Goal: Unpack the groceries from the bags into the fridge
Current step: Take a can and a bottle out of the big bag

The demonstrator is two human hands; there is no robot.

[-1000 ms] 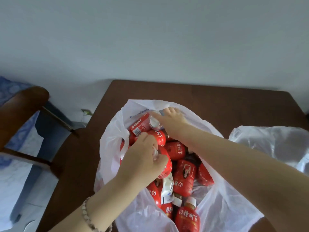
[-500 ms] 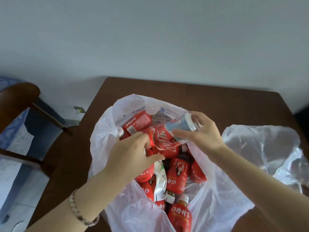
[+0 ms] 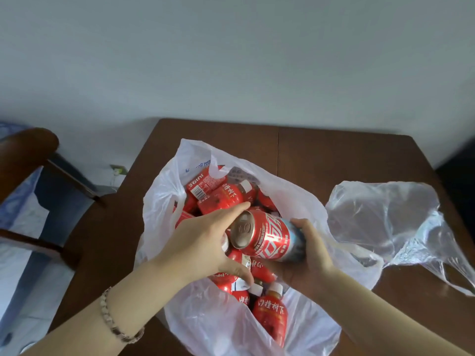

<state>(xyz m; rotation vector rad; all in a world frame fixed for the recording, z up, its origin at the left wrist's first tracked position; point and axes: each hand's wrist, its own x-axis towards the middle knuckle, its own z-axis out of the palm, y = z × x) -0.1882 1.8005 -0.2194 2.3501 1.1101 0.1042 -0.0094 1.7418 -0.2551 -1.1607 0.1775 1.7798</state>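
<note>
Two bags on the brown bench (image 3: 334,155). Far left, a wooden chair (image 3: 28,150) stands beside the bench edge. White bag (image 3: 159,201) sits open left of centre, packed with red bottles (image 3: 270,314); a red carton (image 3: 203,183) lies at its far side. Left hand (image 3: 203,242), beaded bracelet (image 3: 115,322) on the wrist, reaches over the bag mouth: grip apart, fingers straight, forefinger touching the top rim of a red can (image 3: 267,237), thumb down among the bottles. Can lies on its side, silver top turned leftward, just above the bottles. Right hand (image 3: 311,255) takes the can's base, grip clamped round it. Further right, clear bag (image 3: 385,214) lies slumped on the bench, just beside the white bag
</note>
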